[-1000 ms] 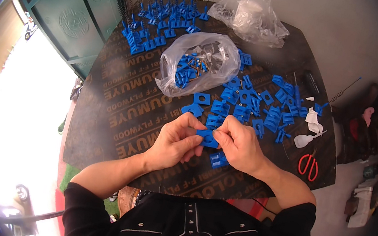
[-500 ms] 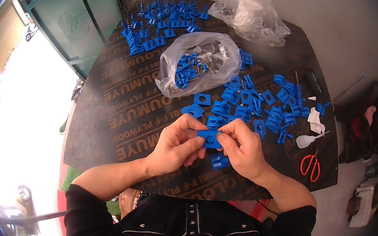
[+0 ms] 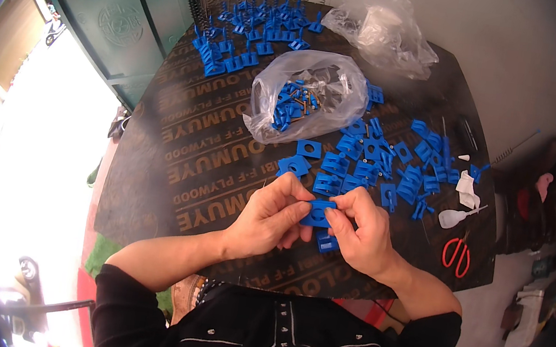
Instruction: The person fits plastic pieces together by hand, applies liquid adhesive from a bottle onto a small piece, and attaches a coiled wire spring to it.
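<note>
Between both hands I hold a blue plastic plate with a round hole (image 3: 318, 214), just above the table near its front edge. My left hand (image 3: 274, 215) pinches the plate's left end between thumb and fingers. At the other end, my right hand (image 3: 360, 232) grips it the same way. A loose blue ribbed block (image 3: 326, 242) lies beside my right hand, partly covered by it. Just beyond my fingers are more blue ribbed pieces (image 3: 328, 183) and a flat blue plate with a hole (image 3: 308, 149).
An open plastic bag (image 3: 259, 104) holds blue parts and screws. Blue bases with upright springs (image 3: 270, 21) crowd the far left. Red-handled scissors (image 3: 456, 257), a white squeeze bulb (image 3: 451, 218) and crumpled tissue (image 3: 467, 190) lie right. Another clear bag (image 3: 394, 38) sits at the back.
The view has shifted slightly, so the table's contents appear further right. Both hands keep their pinch on the blue plate, which looks nearly unchanged in pose.
</note>
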A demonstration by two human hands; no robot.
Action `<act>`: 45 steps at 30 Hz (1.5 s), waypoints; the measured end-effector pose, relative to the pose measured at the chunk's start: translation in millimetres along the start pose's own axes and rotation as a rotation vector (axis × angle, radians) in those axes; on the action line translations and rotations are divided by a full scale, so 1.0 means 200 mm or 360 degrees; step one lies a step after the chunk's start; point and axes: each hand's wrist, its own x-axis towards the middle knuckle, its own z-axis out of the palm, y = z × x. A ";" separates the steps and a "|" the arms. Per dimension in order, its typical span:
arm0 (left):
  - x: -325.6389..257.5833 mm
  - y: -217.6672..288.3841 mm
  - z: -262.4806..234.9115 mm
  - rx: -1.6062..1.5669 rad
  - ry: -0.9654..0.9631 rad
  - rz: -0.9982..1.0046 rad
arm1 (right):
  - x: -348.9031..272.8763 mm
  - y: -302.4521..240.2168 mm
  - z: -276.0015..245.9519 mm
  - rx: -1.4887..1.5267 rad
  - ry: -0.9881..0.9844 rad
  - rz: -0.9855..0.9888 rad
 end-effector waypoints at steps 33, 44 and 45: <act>0.01 -0.01 -0.01 0.0023 0.0036 0.0034 | -0.01 0.02 -0.01 -0.0012 0.0144 -0.0217; 0.01 -0.03 0.00 0.0031 0.0066 0.0131 | 0.00 0.02 -0.01 -0.0023 0.0122 -0.0245; 0.01 -0.03 0.00 0.0031 0.0064 0.0129 | 0.00 0.02 -0.01 -0.0023 0.0124 -0.0243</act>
